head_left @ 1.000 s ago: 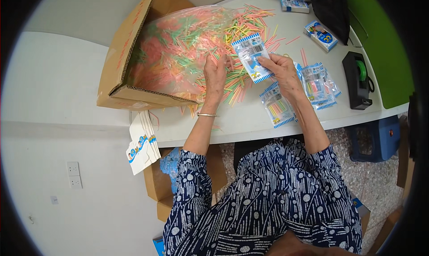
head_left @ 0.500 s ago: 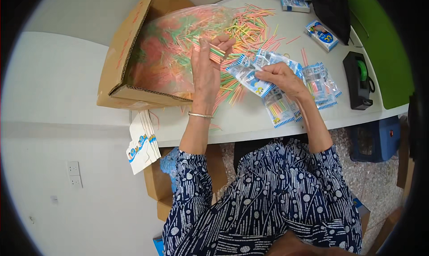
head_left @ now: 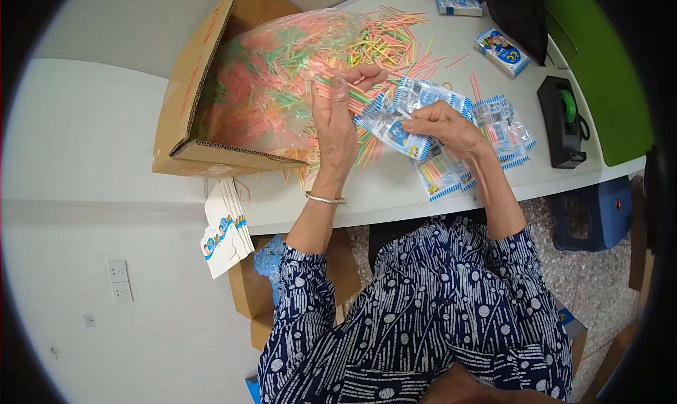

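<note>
My left hand (head_left: 334, 132) is closed around a small bundle of thin pink, green and pale sticks (head_left: 338, 92), pinched between thumb and fingers. The bundle's right end meets the upper left end of a clear plastic packet with blue-striped edges (head_left: 402, 137); whether any tips are inside, I cannot tell. My right hand (head_left: 449, 129) grips this packet by its right side, thumb on top. Under and beside that hand lie several similar packets (head_left: 504, 132) with coloured sticks in them. Loose sticks (head_left: 395, 44) are heaped on the table beyond my left hand.
A cardboard box (head_left: 185, 101) on its side holds a big clear bag of sticks (head_left: 271, 87). At the right are a black tape dispenser (head_left: 557, 125), a small blue-white box (head_left: 502, 51) and a black bag (head_left: 518, 13). Folded white cards (head_left: 227, 228) stick out at the table's front left.
My left hand has moved a little right and down, bringing the stick bundle to the packet's end. The right hand keeps its grip on the packet, almost still.
</note>
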A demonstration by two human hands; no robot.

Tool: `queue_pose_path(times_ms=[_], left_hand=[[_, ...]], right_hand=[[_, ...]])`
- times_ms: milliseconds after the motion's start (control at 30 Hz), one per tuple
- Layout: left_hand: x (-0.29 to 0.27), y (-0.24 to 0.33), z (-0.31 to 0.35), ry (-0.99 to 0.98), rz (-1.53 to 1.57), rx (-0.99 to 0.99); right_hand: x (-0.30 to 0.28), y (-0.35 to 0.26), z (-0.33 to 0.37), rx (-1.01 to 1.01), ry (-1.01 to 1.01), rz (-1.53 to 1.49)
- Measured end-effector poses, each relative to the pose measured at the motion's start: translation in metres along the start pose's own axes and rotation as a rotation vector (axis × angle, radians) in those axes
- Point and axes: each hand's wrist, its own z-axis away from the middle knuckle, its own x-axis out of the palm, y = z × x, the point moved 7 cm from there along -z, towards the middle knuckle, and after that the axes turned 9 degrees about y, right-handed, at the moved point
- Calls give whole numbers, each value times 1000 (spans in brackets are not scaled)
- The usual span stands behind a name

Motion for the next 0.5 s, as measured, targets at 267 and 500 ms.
queue_pose_path(times_ms=[267, 500], left_hand=[[2, -3, 9, -35, -14, -39], [-5, -8, 7, -24, -63, -61]], right_hand=[[1, 0, 2, -17, -37, 6], [1, 4, 3, -12, -84, 16]])
